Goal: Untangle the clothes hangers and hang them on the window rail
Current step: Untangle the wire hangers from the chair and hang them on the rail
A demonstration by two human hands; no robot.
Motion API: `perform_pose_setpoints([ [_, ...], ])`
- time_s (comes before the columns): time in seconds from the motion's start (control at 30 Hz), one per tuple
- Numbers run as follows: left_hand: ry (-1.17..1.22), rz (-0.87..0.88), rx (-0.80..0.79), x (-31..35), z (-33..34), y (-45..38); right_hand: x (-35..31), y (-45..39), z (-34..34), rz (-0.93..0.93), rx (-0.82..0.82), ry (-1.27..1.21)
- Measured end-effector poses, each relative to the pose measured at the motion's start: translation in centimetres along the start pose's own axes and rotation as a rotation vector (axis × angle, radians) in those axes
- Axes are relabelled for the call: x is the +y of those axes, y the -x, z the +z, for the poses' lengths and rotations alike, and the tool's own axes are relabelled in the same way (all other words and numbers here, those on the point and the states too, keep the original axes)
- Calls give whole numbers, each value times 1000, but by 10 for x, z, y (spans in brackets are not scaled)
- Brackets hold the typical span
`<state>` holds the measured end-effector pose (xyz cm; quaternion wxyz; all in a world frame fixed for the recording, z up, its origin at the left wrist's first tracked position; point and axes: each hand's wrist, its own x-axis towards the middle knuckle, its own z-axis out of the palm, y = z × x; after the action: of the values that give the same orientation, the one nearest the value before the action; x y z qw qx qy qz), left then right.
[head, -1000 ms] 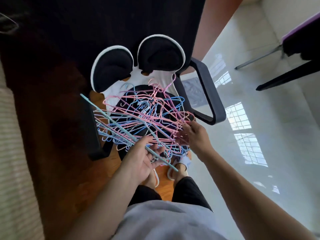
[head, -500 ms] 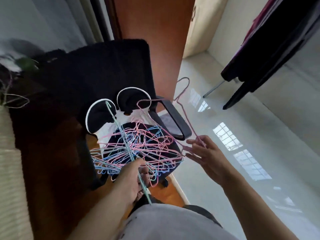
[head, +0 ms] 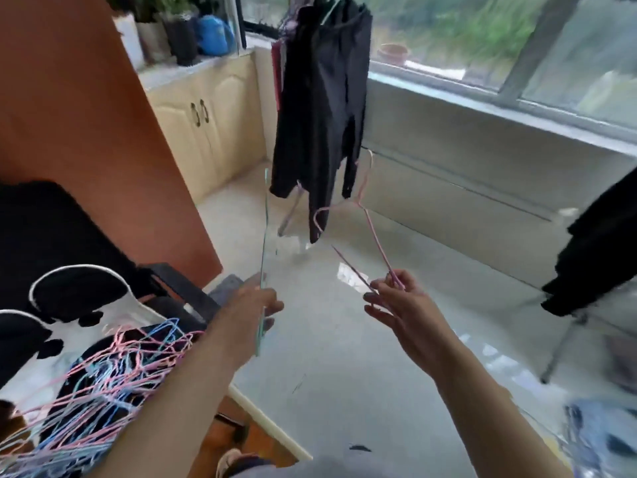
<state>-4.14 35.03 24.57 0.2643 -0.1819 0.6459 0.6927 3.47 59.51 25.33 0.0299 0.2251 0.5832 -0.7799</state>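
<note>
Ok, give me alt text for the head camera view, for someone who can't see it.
A person's right hand holds up a pink hanger and the left hand holds a light green hanger, both raised toward dark clothes hanging by a window. A tangled pile of pink and blue hangers lies on a chair at lower left.

No readable text, labels, brands, numbers or signs anywhere in view.

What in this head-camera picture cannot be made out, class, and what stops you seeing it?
- Window rail: cut off by the top edge, head view.
- Teal hanger: motion blur hides its shape above the left hand.
- Tangled hangers: cut by the left edge, uncountable.
</note>
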Motion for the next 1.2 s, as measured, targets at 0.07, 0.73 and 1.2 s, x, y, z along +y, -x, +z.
perform_pose_setpoints([
  [0.07, 17, 20, -107, 14, 46, -6, -17, 0, -44, -54, 128, 46],
  [0.73, -212, 37, -482, 134, 272, -120, -143, -73, -217, -198, 706, 54],
  [1.2, -415, 328, -637, 290, 475, -140, -304, -121, -332, -366, 769, 118],
])
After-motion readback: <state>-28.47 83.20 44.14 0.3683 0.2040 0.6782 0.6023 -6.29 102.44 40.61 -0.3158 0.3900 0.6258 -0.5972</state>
